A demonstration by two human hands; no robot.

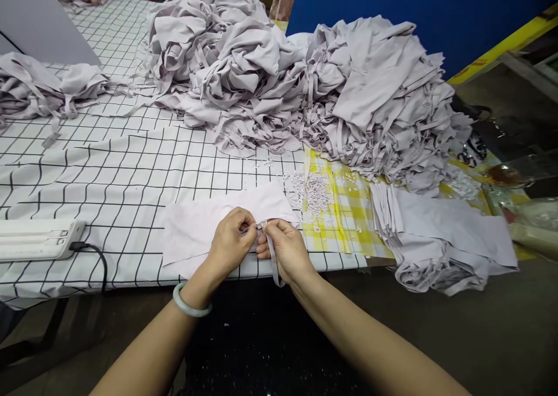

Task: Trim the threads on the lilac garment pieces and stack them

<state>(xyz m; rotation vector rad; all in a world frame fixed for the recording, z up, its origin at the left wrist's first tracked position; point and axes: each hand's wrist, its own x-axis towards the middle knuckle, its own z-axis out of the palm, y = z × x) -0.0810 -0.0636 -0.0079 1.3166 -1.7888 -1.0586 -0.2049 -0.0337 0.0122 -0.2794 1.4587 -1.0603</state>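
Together, our left hand [232, 236] and right hand [285, 249] pinch the strap [274, 259] at its upper end, its slack hanging below the grip and the cloth [192, 227] lying beneath, and we judge the strap light, soft and limp, best held near that end.

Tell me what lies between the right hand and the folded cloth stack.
Between the right hand and the folded cloth stack, the head view shows yellow checked cloth with small pale bits scattered on it.
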